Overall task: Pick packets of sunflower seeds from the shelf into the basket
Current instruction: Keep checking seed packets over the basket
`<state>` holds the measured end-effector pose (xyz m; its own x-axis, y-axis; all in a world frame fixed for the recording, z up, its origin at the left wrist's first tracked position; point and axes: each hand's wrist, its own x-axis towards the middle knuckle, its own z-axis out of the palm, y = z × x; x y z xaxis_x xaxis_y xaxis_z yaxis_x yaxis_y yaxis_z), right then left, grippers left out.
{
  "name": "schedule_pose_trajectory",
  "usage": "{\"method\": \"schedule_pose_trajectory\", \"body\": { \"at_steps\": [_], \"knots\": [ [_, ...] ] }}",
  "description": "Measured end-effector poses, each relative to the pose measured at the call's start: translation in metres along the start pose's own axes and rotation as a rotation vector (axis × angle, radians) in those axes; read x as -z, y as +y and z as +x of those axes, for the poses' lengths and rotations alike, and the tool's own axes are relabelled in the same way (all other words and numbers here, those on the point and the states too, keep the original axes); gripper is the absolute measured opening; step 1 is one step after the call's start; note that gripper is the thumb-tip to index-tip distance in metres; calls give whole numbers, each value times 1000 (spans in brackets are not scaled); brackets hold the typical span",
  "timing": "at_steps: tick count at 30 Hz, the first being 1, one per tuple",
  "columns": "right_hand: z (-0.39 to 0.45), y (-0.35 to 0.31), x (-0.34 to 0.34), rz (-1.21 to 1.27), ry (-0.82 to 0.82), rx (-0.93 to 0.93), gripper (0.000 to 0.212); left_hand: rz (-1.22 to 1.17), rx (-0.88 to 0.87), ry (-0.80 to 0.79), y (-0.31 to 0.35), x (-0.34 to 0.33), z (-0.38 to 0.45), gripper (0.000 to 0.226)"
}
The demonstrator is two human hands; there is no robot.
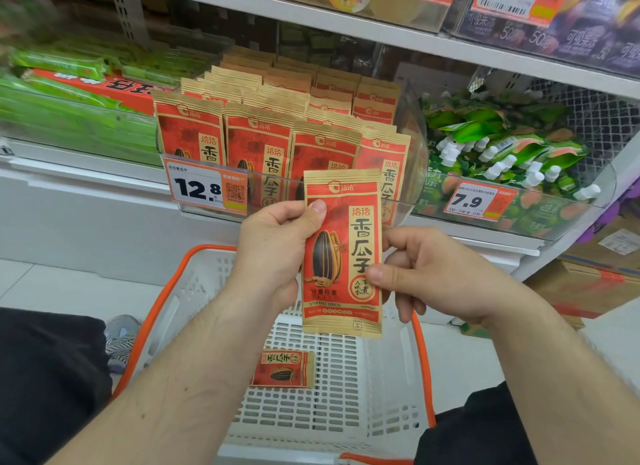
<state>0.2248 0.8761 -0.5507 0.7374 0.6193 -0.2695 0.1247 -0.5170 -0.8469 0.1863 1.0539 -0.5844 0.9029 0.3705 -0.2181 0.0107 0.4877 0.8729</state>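
- Held packet [342,253] upright, long axis vertical, directly above the basket [420,353] near its far rim — the drop is straight down.
- Left hand [273,253] pinches the left edge, thumb on front; right hand [429,274] pinches the right edge.
- One packet in basket [283,369] lies flat on the floor; shelf stock [277,125] behind.

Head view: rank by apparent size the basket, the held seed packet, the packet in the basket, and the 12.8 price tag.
1. basket
2. held seed packet
3. 12.8 price tag
4. packet in the basket, smaller only because it's farther
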Motion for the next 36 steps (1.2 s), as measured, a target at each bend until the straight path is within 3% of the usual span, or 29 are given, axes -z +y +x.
{"method": "schedule_pose_trajectory", "body": {
  "at_steps": [4,9,14,25,31,33,36],
  "knots": [
    [-1,1,1,4,-5,24,45,-5,-8,4,0,0,0,10],
    [-2,-1,-1,16,-97,50,63,-34,-5,19,1,0,0,7],
    [-3,-2,-4,-13,-61,61,67,1,-22,25,0,2,0,10],
    [-6,-7,-13,-189,20,107,73,330,-263,158,-9,0,-1,26],
    [-6,-10,-23,-369,25,133,77,351,-241,-60,-10,-7,-15,47],
    [-8,-12,-22,-353,-26,124,67,327,-233,-102,-10,-4,-12,42],
    [-9,-13,-21,-188,30,152,24,296,-202,-183,-9,0,-9,42]
  ]
}}
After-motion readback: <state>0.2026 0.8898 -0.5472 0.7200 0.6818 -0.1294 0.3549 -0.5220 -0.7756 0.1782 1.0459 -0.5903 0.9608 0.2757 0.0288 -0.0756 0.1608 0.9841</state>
